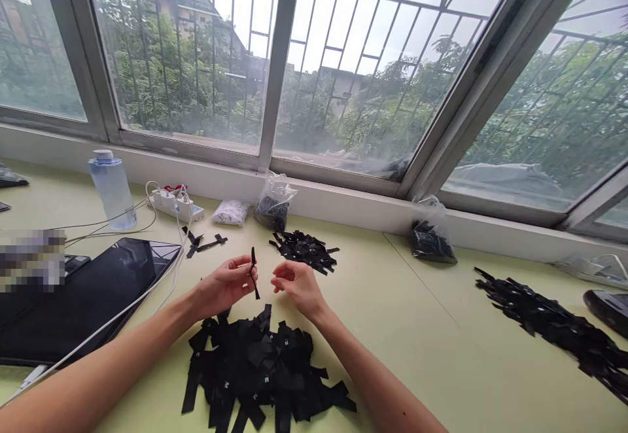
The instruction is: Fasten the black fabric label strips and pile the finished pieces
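My left hand point(226, 284) pinches a narrow black fabric strip point(254, 272) that stands nearly upright between its fingertips. My right hand point(297, 284) hovers just right of the strip, fingers curled together, with nothing visible in them. Below both hands lies a large heap of black fabric labels point(260, 367) with small white letters. A smaller pile of black pieces point(304, 248) sits just beyond the hands, and a few loose strips point(203, 243) lie to the left of it.
A dark tablet point(83, 295) with a white cable point(122, 315) lies at left, near a water bottle point(112, 188) and a power strip point(176, 205). Plastic bags point(273, 205) point(430, 237) stand along the window sill. A long spread of black pieces point(554, 328) covers the right side.
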Motion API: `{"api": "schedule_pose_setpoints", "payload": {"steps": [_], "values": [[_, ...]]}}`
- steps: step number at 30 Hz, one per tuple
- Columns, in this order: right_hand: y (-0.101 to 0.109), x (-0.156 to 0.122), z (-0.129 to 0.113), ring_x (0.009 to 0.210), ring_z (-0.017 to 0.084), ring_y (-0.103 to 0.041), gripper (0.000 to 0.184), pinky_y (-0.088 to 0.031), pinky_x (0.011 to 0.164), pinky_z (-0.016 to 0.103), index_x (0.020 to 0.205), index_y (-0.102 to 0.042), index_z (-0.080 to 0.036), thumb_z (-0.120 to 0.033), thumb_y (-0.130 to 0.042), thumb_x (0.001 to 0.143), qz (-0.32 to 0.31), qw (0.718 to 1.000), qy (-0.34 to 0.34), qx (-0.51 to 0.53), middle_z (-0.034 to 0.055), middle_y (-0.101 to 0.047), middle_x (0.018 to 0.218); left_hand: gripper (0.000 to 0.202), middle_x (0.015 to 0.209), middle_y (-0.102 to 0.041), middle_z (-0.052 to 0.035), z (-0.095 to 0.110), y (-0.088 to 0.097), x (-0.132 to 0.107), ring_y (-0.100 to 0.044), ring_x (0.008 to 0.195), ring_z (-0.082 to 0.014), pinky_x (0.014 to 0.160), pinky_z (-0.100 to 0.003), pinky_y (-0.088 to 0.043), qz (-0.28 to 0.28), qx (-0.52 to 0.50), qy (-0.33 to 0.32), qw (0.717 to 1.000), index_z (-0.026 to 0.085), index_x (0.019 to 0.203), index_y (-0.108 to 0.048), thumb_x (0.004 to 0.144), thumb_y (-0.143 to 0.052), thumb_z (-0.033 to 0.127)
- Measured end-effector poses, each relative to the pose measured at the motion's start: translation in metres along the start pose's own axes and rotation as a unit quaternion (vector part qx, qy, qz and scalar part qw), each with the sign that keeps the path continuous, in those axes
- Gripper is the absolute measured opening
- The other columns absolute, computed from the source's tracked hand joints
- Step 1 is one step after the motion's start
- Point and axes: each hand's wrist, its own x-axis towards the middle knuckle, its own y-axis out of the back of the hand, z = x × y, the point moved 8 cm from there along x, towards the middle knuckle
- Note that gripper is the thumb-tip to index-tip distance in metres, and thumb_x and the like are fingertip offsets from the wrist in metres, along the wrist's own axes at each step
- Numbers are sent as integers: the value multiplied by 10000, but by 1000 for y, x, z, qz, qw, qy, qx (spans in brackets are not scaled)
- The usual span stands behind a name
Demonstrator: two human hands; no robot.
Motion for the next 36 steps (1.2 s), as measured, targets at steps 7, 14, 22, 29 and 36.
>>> {"api": "schedule_pose_setpoints", "payload": {"steps": [7, 14, 22, 29, 36], "values": [[-2, -3, -22, 598, 171, -663, 276, -509, 625, 299, 717, -713, -176, -404, -864, 680, 46, 980, -27, 194, 29, -704, 656, 166, 822, -674, -58, -5, -8, 1, -600, 781, -134, 731, -241, -448, -20, 147, -6, 989, 145, 846, -681, 806, -802, 252], [-6, -12, -23, 569, 160, -619, 280, -499, 602, 303, 712, -715, -175, -405, -869, 671, 93, 971, -50, 215, 38, -706, 692, 203, 857, -717, -54, -5, -10, 0, -623, 837, -148, 777, -254, -425, -14, 210, -32, 977, 162, 892, -680, 826, -787, 321], [-6, -19, -27, 585, 164, -619, 267, -499, 611, 301, 737, -720, -173, -402, -851, 697, 130, 966, -62, 217, 42, -707, 696, 238, 867, -712, -61, -2, -12, 0, -605, 828, -162, 766, -268, -408, -6, 258, -50, 965, 152, 942, -665, 845, -764, 346], [-7, -22, -31, 541, 148, -600, 269, -471, 575, 284, 742, -722, -174, -417, -834, 720, 136, 966, -59, 212, 37, -712, 693, 238, 804, -695, -37, 2, -13, -1, -577, 776, -151, 763, -270, -406, 5, 287, -66, 956, 152, 938, -670, 837, -767, 345], [-8, -23, -30, 567, 164, -650, 227, -476, 634, 290, 781, -718, -169, -384, -789, 778, 139, 965, -67, 211, 29, -710, 692, 218, 854, -727, -45, 7, -14, -3, -631, 824, -174, 790, -283, -443, 29, 343, -102, 933, 161, 944, -669, 858, -740, 349]]}}
